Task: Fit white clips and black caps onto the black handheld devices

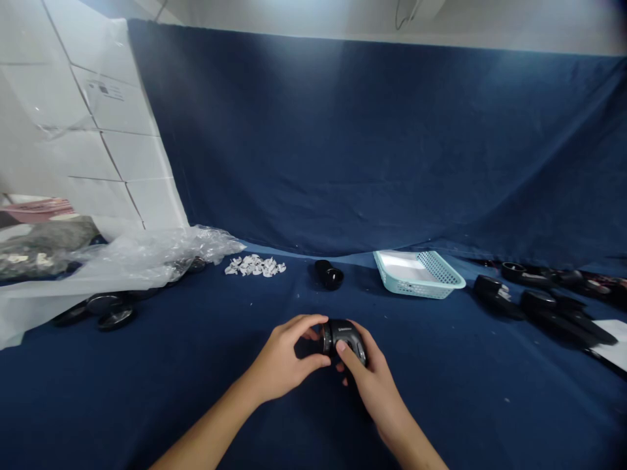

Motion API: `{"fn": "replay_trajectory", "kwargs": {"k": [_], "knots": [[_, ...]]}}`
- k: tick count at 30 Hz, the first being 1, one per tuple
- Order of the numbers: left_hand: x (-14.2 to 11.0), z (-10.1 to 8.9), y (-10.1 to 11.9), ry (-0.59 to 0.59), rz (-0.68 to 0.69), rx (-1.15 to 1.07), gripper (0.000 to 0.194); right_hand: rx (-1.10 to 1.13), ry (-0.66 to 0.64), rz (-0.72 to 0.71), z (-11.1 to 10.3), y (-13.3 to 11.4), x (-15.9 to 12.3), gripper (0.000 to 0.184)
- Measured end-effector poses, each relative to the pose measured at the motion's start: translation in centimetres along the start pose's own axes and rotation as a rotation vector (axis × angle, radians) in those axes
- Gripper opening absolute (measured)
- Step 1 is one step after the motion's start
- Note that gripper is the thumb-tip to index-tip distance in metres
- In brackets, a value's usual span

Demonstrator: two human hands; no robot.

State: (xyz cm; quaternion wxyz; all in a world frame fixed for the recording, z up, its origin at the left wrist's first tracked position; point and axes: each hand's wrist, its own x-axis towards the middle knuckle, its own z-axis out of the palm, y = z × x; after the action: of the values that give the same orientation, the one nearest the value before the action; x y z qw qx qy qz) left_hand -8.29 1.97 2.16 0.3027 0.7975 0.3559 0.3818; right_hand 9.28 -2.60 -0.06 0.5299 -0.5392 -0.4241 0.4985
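Observation:
Near the middle of the head view I hold a black curved handheld device (343,329), with small light lettering on its body and a ribbed ring at its left end. My right hand (369,372) wraps round its body, thumb on the near side. My left hand (284,359) grips the ribbed ring between thumb and fingers. Part of the device is hidden by my right hand. Beyond my hands a black hollow cylindrical part (329,275) lies on the blue cloth. To its left is a pile of small white plastic pieces (255,266).
A light teal basket (448,285) with white material inside stands at the back right. Several black device parts (539,307) lie far right. At left, clear plastic film (142,254) partly covers black round parts (116,317). White boxes (132,153) and a blue curtain (343,143) rise behind.

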Motion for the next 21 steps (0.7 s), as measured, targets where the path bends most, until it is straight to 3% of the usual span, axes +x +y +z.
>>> {"fn": "replay_trajectory", "kwargs": {"k": [5, 9, 12, 21], "knots": [[-0.1, -0.2, 0.4, 0.042, -0.018, -0.018, 0.054, 0.011, 0.010, -0.026, 0.1, -0.4, -0.6, 0.058], [-0.1, -0.4, 0.6, 0.035, -0.060, -0.091, 0.052, -0.048, 0.003, -0.159, -0.2, -0.1, -0.3, 0.054], [0.0, -0.5, 0.7, 0.029, -0.071, -0.139, 0.050, -0.080, -0.066, -0.266, -0.8, -0.1, 0.0, 0.050], [-0.1, -0.5, 0.4, -0.033, -0.073, -0.303, 0.050, -0.123, -0.261, -0.336, -3.1, -1.4, -0.3, 0.059]]}}
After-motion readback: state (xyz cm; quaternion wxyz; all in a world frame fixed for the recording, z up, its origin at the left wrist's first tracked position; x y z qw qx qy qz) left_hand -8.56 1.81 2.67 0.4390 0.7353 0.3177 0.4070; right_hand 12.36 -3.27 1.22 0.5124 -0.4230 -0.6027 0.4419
